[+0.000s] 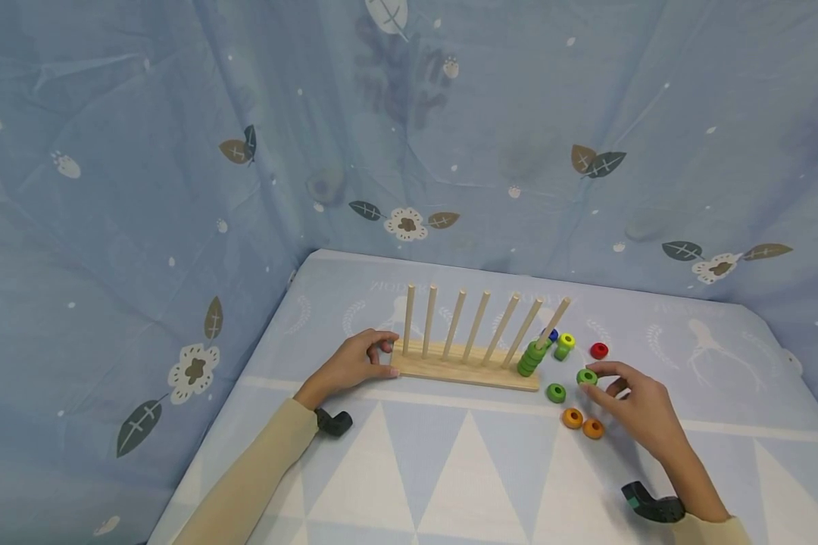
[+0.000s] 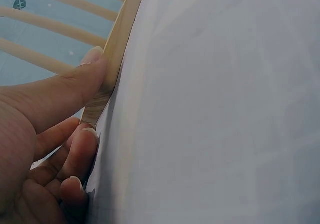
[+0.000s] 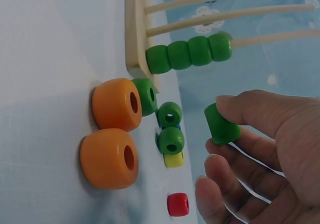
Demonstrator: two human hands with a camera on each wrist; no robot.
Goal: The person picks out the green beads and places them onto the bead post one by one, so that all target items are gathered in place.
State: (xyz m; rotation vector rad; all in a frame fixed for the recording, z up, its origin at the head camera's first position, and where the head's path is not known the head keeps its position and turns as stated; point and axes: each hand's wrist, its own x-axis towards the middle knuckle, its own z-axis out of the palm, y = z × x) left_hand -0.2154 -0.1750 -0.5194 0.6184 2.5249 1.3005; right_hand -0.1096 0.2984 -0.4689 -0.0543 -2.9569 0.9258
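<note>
My left hand (image 1: 351, 360) holds the left end of a wooden peg rack (image 1: 463, 373), thumb on its front edge and fingers at the end. In the left wrist view the thumb (image 2: 82, 86) presses on the wood. Tall pegs stand in a row along the rack, and several stacked green beads (image 1: 530, 360) fill the lower part of the rightmost one. To the right of the rack, my right hand (image 1: 644, 409) pinches a green bead (image 3: 220, 126) between thumb and fingers, raised above the table.
Near the rack's right end lie two orange beads (image 3: 117, 104), a loose green bead (image 1: 555, 393), a red bead (image 1: 599, 350), a yellow bead (image 1: 567, 340) and a partly hidden blue bead (image 1: 553, 334). More green ones lie beside the yellow. A patterned blue cloth (image 1: 518, 113) hangs behind the table.
</note>
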